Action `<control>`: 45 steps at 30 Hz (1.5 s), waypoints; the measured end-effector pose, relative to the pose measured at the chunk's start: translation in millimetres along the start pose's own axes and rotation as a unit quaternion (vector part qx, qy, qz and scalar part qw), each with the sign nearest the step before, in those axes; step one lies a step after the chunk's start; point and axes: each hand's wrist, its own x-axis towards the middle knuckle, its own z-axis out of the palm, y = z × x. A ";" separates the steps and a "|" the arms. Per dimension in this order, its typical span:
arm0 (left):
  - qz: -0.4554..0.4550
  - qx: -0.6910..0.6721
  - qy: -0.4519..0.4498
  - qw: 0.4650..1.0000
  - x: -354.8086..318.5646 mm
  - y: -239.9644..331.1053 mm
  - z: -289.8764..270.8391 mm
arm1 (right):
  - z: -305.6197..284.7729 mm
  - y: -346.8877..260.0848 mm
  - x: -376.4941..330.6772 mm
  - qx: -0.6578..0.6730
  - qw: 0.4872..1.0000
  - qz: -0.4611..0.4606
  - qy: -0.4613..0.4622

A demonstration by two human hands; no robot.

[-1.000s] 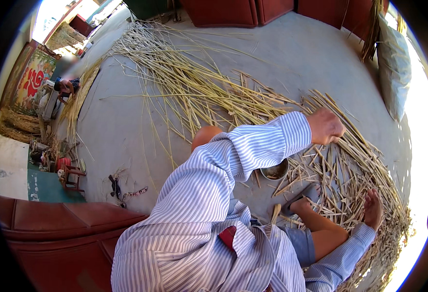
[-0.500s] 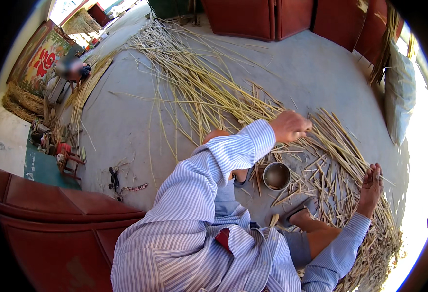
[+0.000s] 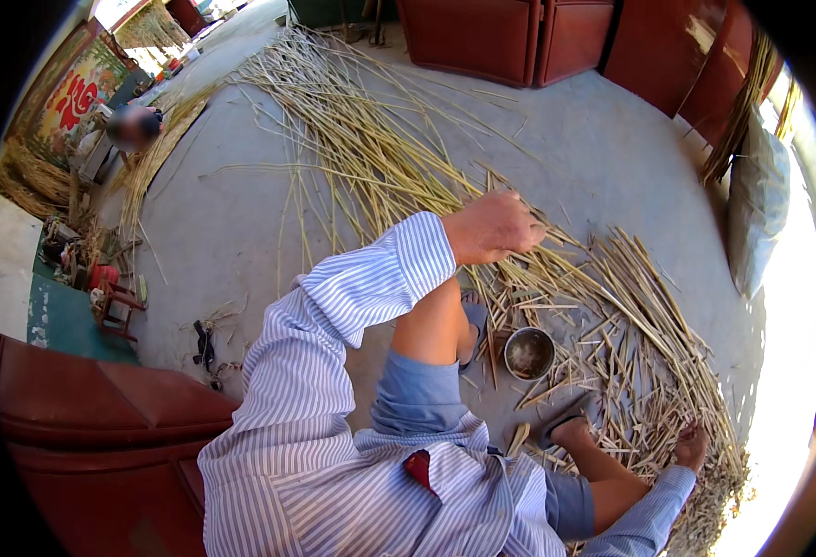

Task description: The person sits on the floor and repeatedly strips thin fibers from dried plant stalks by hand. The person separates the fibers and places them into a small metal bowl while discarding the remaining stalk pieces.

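My left hand (image 3: 496,227) is closed, its fingers curled, above the near end of a long spread of yellow-green plant stalks (image 3: 371,158). What it grips, if anything, is hidden behind its knuckles. My right hand (image 3: 691,447) is low at the right, fingers curled in, against the heap of short broken stalk pieces (image 3: 654,427). I cannot make out what is in those fingers. Between the two hands a bundle of paler stalks (image 3: 649,288) lies along the floor. A round metal pot (image 3: 529,354) with cloudy contents stands beside my sandalled feet.
Dark red sofas stand at the lower left (image 3: 102,408) and far side (image 3: 468,37). A filled plastic sack (image 3: 758,204) leans at the right. At the far left another person (image 3: 136,128) is beside more stalks. A small red stool (image 3: 120,306) stands on the left.
My left hand has drawn back to the left, still curled. My right hand has dropped toward the heap, and its outstretched fingers have curled in.
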 end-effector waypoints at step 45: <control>-0.134 -0.148 -0.101 0.975 37.3 45.2 101.1 | 277.8 429.5 -45.7 -0.730 0.611 -0.193 -0.237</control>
